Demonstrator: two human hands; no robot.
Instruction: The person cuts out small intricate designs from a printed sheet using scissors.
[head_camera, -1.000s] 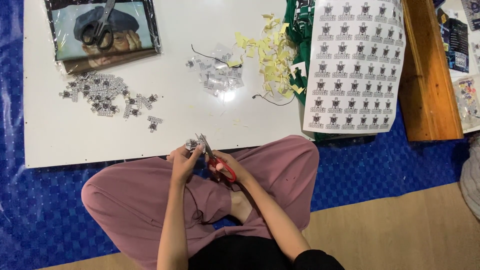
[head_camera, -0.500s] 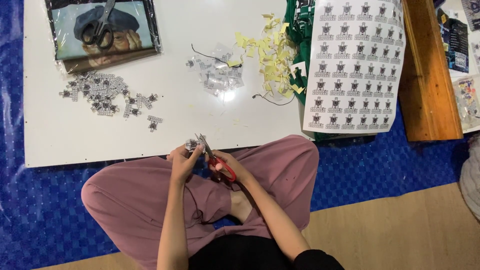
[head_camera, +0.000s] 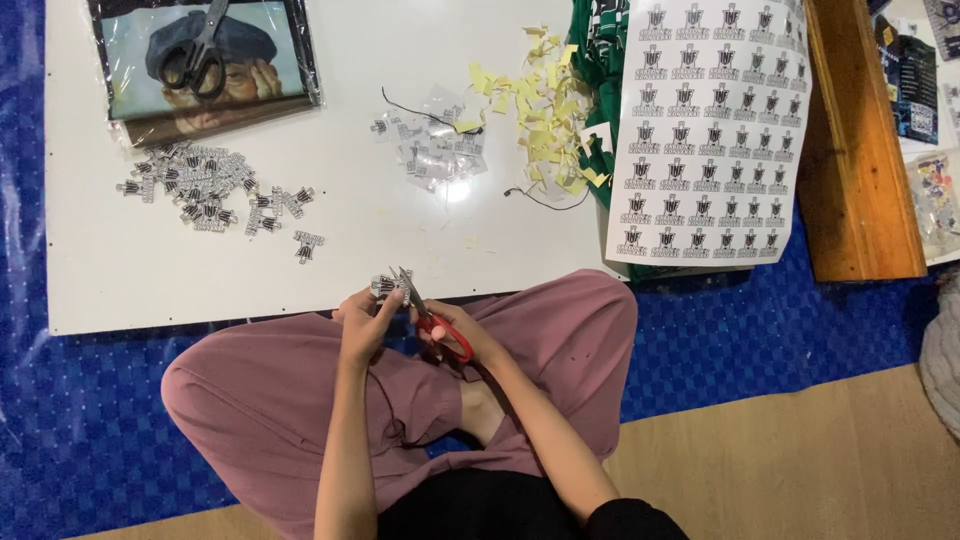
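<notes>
Nothing shifted vs. half a sec. earlier: left hand (head_camera: 362, 322) pinched the small black-and-white printed sticker piece (head_camera: 388, 287) at the white table's (head_camera: 120, 290) near edge, right hand (head_camera: 452, 328) gripping red-handled scissors (head_camera: 428, 312), mid-trim.

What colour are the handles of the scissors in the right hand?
Red, clearest in the head view: scissors.

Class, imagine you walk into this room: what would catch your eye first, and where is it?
Probably the hands at the white board's near edge: the right hand works red scissors on a small sticker held by the left hand. Next, the sticker sheet at far right, and the yellow scraps beside it.
</notes>
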